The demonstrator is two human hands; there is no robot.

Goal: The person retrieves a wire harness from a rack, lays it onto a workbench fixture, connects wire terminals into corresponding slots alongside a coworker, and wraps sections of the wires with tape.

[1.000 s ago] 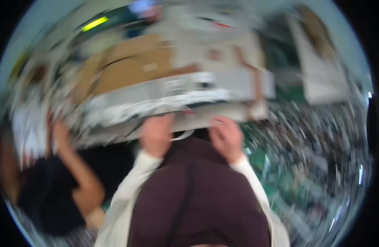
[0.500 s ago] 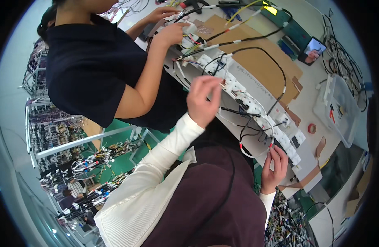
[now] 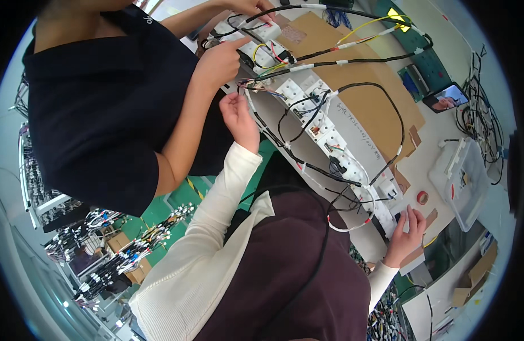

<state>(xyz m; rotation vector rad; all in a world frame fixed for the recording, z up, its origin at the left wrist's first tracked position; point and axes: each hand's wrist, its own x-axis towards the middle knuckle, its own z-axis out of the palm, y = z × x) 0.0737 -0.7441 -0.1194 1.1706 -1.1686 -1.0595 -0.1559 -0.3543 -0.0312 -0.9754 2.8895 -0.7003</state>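
A long white board (image 3: 361, 133) carries a row of white connector blocks (image 3: 331, 139) with a wire harness laid along it. My left hand (image 3: 241, 120) is at the board's near edge on the left, its fingertips drawn together beside the thin coloured wires (image 3: 251, 86); what they hold, if anything, is too small to make out. My right hand (image 3: 407, 236) is at the board's right end, fingers apart. To its left, a white cable loop (image 3: 353, 228) with red bands hangs over the near edge. A black cable (image 3: 399, 122) arches over the board.
A co-worker on the left has one hand (image 3: 219, 62) and another (image 3: 256, 8) at the board's far end. Beyond lie cardboard (image 3: 358, 82), a phone (image 3: 446, 98), red tape (image 3: 423, 197) and a clear plastic bin (image 3: 464, 179). Hanging cable bundles (image 3: 142, 238) stand behind at left.
My left hand has moved left to the coloured wires. My right hand has let go of the white cable loop and moved right. The view has shifted, and the co-worker's hands have moved.
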